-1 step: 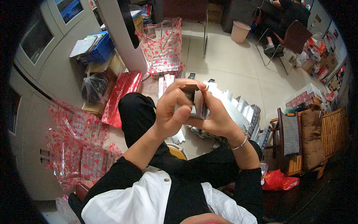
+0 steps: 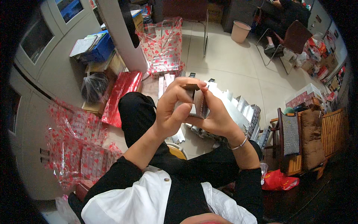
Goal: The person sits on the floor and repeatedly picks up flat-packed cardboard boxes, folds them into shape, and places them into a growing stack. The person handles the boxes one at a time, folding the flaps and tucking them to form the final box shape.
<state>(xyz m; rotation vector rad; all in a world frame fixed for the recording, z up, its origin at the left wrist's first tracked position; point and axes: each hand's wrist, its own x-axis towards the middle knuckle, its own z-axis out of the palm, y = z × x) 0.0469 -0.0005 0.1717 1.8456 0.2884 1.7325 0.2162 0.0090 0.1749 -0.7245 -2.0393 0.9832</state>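
A small silver-grey carton (image 2: 200,105) is held up between my two hands, its end facing me and showing a dark opening with a pale flap. My left hand (image 2: 169,108) curls around its left side, the thumb and bent forefinger at the opening. On the other side my right hand (image 2: 220,117) grips the carton, thumb along the wall and the remaining fingers mostly hidden beneath. A bracelet (image 2: 238,145) circles my right wrist. Beneath and beyond my hands, a heap of flat silver-white cartons (image 2: 242,112) lies on the floor, partly covered by my hands.
Heart-patterned clear bags of packed cartons stand at the left (image 2: 89,160) and ahead (image 2: 164,56). A red foil pack (image 2: 121,97) leans by the pillar (image 2: 123,41). Right are a wooden chair (image 2: 332,130) and a red bag (image 2: 279,180). Far off, a person (image 2: 292,15) sits near a bin (image 2: 240,31).
My left forefinger has shifted slightly at the carton's opening, and more of the pale flap shows. Both hands stay on the carton in nearly the same place.
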